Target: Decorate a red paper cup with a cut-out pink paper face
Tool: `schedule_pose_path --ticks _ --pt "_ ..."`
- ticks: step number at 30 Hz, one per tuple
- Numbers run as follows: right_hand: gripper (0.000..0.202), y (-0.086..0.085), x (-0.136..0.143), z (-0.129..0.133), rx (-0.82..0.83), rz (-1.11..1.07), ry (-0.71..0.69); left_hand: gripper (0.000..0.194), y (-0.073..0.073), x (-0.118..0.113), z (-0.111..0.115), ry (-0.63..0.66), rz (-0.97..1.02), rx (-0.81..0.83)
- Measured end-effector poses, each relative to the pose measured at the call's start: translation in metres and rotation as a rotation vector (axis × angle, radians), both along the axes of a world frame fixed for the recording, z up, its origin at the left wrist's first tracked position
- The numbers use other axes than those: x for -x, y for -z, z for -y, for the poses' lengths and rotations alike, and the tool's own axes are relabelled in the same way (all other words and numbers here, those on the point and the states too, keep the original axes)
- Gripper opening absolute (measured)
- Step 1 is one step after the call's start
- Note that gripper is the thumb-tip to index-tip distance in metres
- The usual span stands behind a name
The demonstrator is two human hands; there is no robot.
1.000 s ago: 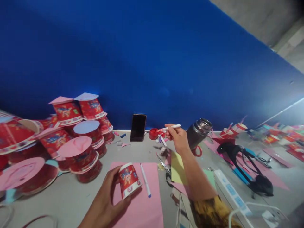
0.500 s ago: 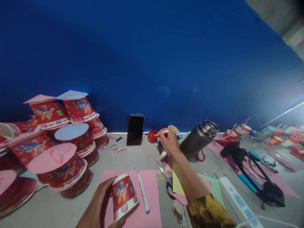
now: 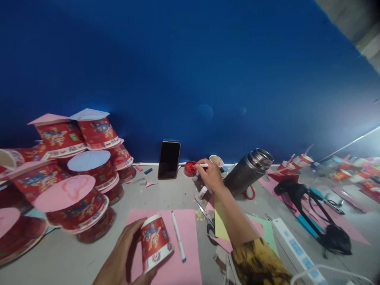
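Note:
My left hand (image 3: 126,253) is wrapped round a red and white printed paper cup (image 3: 154,241), which it holds tilted above a pink paper sheet (image 3: 188,253). My right hand (image 3: 210,175) pinches a thin white stick (image 3: 203,165), whose tip is at a small round tub of red stuff (image 3: 190,168) near the wall. On the pink sheet, right of the cup, lies a white marker with a blue end (image 3: 178,237). Scissors (image 3: 206,217) rest under my right forearm's left side, beside a small white bottle (image 3: 203,192).
Stacked red cups with paper tops (image 3: 89,170) fill the left side. A phone (image 3: 169,160) leans on the blue wall. Right of my right hand stand a tilted dark flask (image 3: 247,172), a power strip (image 3: 297,249), a black strap-like object (image 3: 314,217) and further cups (image 3: 297,163).
The white stick and my right hand have shifted slightly left, bringing the tip further over the red tub. My left hand still holds the cup. The camera view has tilted a little.

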State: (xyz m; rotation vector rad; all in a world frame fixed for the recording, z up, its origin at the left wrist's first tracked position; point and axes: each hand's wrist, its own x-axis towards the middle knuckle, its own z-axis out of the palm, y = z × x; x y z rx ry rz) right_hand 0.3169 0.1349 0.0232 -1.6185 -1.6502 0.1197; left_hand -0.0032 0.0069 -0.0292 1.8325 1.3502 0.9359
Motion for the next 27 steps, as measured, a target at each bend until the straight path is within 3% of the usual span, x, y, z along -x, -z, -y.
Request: schedule_pose_path --ticks 9,17,23,27 --pt "0.021 0.001 -0.003 -0.002 -0.014 0.046 0.056 0.071 -0.002 0.000 -0.001 0.061 0.016 0.060" --pt "0.013 0.000 -0.001 -0.001 -0.006 0.093 -0.023 0.071 -0.010 -0.002 0.002 0.025 0.051 0.071" --pt "0.017 -0.011 -0.010 0.003 -0.034 0.078 0.015 0.072 -0.007 -0.002 0.003 0.006 0.057 0.049" --pt "0.015 -0.005 -0.008 0.002 0.008 0.083 -0.018 0.075 -0.004 -0.001 0.002 0.008 0.038 0.047"
